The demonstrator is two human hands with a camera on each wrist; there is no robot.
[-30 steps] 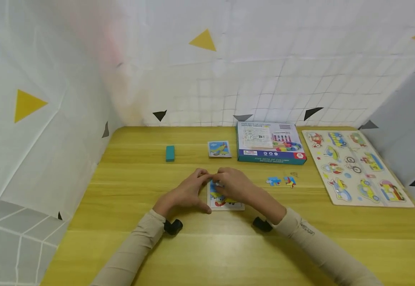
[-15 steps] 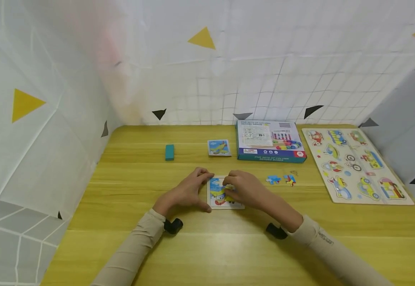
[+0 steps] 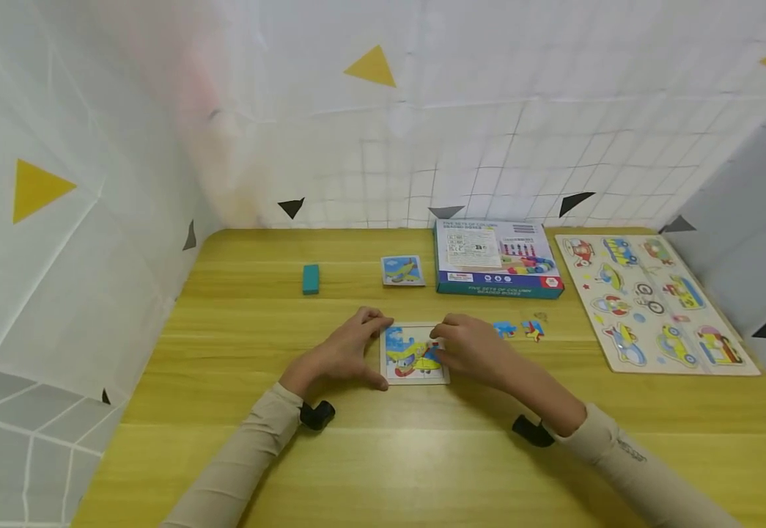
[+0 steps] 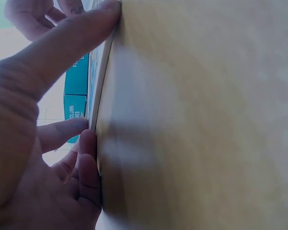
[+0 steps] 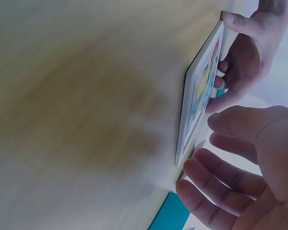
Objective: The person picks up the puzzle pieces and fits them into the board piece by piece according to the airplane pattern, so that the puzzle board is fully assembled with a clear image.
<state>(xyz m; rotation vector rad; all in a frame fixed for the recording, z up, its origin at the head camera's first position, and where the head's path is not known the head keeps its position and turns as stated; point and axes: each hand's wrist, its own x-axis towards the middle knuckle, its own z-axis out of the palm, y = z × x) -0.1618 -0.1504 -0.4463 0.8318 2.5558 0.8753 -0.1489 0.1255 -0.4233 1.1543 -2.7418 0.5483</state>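
Note:
A small jigsaw puzzle (image 3: 415, 381) with a yellow cartoon plane lies flat in a pale frame before me. My left hand (image 3: 338, 353) spans its left side, the thumb at the near corner and the index finger at the far one; the left wrist view shows these fingers against the thin edge. Over the puzzle's right edge, my right hand (image 3: 478, 353) hovers with loosely bent fingers. In the right wrist view nothing shows between its thumb and fingers (image 5: 225, 191). Beyond this hand lie two loose pieces, a blue one (image 3: 504, 329) and a red, yellow and blue one (image 3: 534, 331).
Behind the puzzle stand a teal block (image 3: 311, 279) and a small plane picture card (image 3: 402, 271). A toy box (image 3: 498, 258) lies at the back, and a large wooden vehicle puzzle board (image 3: 660, 308) takes up the right side. White cloth walls (image 3: 310, 147) border the table.
My right hand has moved rightward from the puzzle's upper left to its right edge, uncovering most of the picture. My left hand has stayed at the left side.

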